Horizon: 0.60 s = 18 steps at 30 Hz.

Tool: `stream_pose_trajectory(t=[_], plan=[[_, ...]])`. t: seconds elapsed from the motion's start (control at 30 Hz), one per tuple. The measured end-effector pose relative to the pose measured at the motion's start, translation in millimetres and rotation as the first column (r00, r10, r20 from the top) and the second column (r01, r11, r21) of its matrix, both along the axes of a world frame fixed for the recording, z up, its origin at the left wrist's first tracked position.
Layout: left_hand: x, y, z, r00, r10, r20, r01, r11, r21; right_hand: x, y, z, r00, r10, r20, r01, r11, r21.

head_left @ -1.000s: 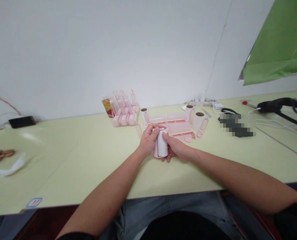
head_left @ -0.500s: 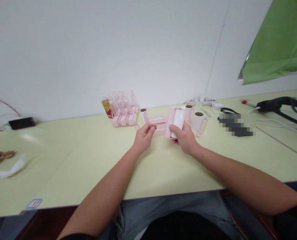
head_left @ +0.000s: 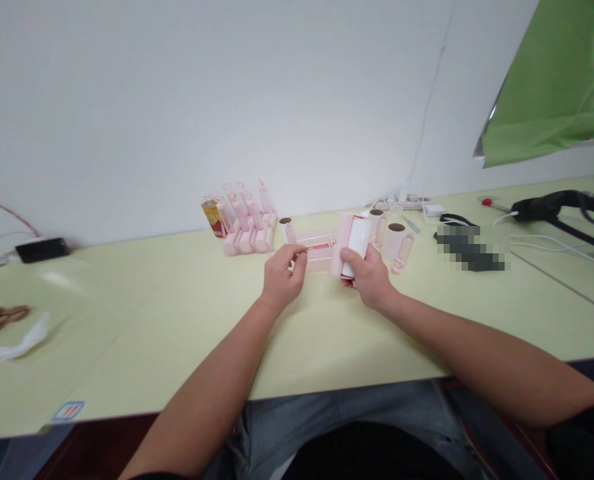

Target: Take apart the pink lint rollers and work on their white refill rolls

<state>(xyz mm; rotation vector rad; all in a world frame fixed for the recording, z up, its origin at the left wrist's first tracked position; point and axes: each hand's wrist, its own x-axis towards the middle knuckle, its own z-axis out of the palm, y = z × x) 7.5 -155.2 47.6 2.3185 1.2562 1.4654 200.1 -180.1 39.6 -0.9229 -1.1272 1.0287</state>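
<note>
My right hand (head_left: 371, 277) grips a pink lint roller case (head_left: 343, 245) with a white roll (head_left: 359, 237) lying in its open side. The thumb presses on the roll, and the case stands tilted above the table. My left hand (head_left: 283, 275) is beside it on the left, thumb and forefinger pinched together. Whatever lies between those fingertips is too small to make out. Just beyond both hands are pink case halves (head_left: 319, 261), partly covered by the hands and the held case.
White rolls with brown cores (head_left: 395, 237) stand behind, beside a clear pink handle (head_left: 403, 253). Several assembled pink rollers (head_left: 247, 230) and a yellow-red carton (head_left: 213, 217) are at the back left. A phone (head_left: 43, 249) lies far left; black gear (head_left: 561, 210) and cables lie right.
The case with the roll has moved up and right in my right hand. My left hand has let go of it and shifted left, fingers pinched.
</note>
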Motion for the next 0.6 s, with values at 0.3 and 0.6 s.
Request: stream_pose_trajectory(t=[0.3, 0.6], plan=[[-40.5, 35.1, 7.7, 0.879, 0.475, -0.033, -0.476, 0.874, -0.1, -1.3, 0.5, -5.8, 0.997, 0.077, 0.015, -0.077, 0.997, 0.012], [-45.9, 39.8, -0.3, 0.812, 0.465, -0.352, -0.565, 0.778, -0.275, -4.3, 1.8, -10.7, 0.986, 0.166, -0.001, -0.166, 0.986, 0.019]])
